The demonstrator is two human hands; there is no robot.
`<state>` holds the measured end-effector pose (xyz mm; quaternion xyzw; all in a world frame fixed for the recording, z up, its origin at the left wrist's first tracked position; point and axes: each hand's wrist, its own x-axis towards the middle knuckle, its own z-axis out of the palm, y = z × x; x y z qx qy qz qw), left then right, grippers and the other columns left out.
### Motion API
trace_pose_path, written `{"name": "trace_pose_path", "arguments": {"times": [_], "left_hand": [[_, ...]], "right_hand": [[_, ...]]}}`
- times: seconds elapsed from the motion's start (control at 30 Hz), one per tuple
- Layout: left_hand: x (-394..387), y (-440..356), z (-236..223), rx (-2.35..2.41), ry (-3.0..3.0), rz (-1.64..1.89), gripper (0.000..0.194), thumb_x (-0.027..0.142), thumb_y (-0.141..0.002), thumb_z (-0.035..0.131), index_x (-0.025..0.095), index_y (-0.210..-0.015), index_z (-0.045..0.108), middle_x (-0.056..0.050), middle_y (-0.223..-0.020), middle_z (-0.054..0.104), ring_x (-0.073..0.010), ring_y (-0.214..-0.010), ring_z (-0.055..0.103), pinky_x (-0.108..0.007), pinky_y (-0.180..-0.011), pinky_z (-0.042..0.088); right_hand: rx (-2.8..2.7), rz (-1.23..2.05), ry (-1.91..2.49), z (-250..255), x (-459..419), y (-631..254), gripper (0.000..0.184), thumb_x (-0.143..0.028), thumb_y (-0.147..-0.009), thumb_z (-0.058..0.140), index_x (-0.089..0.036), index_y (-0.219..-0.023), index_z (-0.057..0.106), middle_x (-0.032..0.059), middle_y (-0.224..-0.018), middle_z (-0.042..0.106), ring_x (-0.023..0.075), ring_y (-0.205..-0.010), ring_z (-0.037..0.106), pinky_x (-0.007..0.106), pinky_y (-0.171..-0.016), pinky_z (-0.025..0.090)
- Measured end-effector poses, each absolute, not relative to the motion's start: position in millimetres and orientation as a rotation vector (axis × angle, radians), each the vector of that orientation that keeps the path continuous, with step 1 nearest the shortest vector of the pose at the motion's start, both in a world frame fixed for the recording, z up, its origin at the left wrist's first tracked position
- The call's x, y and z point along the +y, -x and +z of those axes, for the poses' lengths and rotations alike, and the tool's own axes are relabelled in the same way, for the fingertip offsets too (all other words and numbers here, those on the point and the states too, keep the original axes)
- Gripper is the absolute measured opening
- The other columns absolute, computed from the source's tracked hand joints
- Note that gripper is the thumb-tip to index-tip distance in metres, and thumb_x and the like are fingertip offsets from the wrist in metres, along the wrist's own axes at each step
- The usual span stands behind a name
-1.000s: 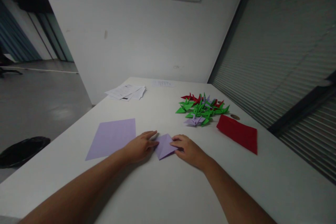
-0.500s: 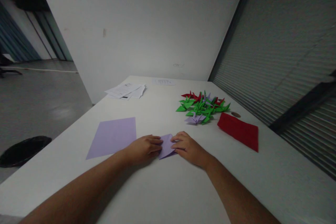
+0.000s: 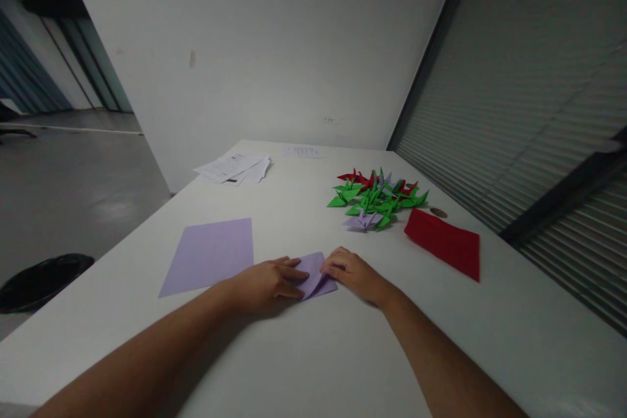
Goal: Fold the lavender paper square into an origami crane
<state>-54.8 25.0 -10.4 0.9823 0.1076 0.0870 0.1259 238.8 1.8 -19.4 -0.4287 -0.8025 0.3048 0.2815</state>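
Observation:
A small folded lilac paper [image 3: 316, 274] lies on the white table [image 3: 304, 353] between my hands. My left hand [image 3: 267, 282] rests on its left side with fingers stretched flat, pressing the fold. My right hand [image 3: 355, 273] pinches its right edge with curled fingertips. A flat lilac sheet [image 3: 210, 255] lies just left of my left hand.
A heap of green, red and lilac folded paper cranes [image 3: 377, 199] sits at the back right, with a red sheet [image 3: 445, 245] and a small brown disc [image 3: 438, 212] beside it. White printed papers [image 3: 235, 168] lie at the far end. A black bin [image 3: 39, 281] stands on the floor left.
The folded lilac piece has been turned and flattened; my left fingers slid over its left side while my right hand shifted slightly toward its right edge.

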Motion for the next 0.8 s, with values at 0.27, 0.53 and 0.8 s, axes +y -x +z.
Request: {"name": "trace_pose_path", "arguments": {"times": [0.27,0.53,0.8], "left_hand": [[23.5,54.4,-8.3,0.284,-2.857,0.163,0.049,0.006,-0.084,0.063,0.027,-0.127,0.071,-0.011,-0.155,0.051,-0.0488,-0.147,0.034,-0.075,-0.112,0.033],[23.4,52.9,-6.2,0.191,-2.9,0.258,0.039,0.01,-0.088,0.06,0.026,-0.121,0.072,-0.01,-0.145,0.061,-0.0376,-0.142,0.048,-0.061,-0.116,0.037],[22.6,48.2,-1.8,0.114,-2.899,0.33,0.025,0.01,-0.091,0.06,0.022,-0.106,0.075,-0.011,-0.125,0.071,-0.03,-0.132,0.057,-0.047,-0.114,0.044]], "right_hand": [[-2.034,0.71,1.409,-22.0,1.3,-228.1,0.013,-0.022,-0.091,0.068,-0.019,-0.08,0.072,0.0021,-0.081,0.062,0.0188,-0.078,0.06,0.029,-0.073,0.044],[-2.119,0.518,1.33,-24.0,2.7,-219.0,0.015,-0.011,-0.082,0.075,-0.019,-0.073,0.067,0.004,-0.089,0.063,0.0213,-0.092,0.058,0.032,-0.084,0.046],[-2.16,0.482,1.512,-26.6,9.5,-214.5,0.014,-0.014,-0.084,0.077,-0.018,-0.074,0.067,0.0026,-0.084,0.062,0.0196,-0.086,0.058,0.03,-0.08,0.044]]}}
